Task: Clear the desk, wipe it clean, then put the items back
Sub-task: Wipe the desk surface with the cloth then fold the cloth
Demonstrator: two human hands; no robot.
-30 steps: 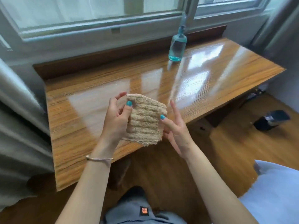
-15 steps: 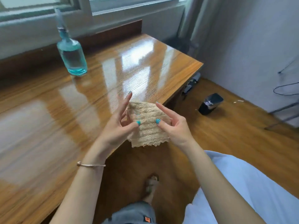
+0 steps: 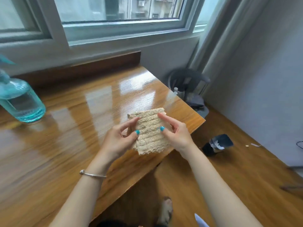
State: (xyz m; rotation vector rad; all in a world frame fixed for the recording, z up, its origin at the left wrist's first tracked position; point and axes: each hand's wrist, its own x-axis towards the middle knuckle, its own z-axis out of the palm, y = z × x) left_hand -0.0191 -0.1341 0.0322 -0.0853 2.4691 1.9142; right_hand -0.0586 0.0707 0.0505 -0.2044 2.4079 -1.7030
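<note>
1. Pinching the folded beige ribbed cloth (image 3: 148,132), left hand (image 3: 120,138) and right hand (image 3: 174,134) hold it above the desk (image 3: 68,145) corner.
2. View has swung right since a second ago; spray bottle (image 3: 19,102) now far left.
3. Wiping probably comes next.

Beige cloth (image 3: 149,133) pinched between both hands above glossy desk (image 3: 65,128)
</note>
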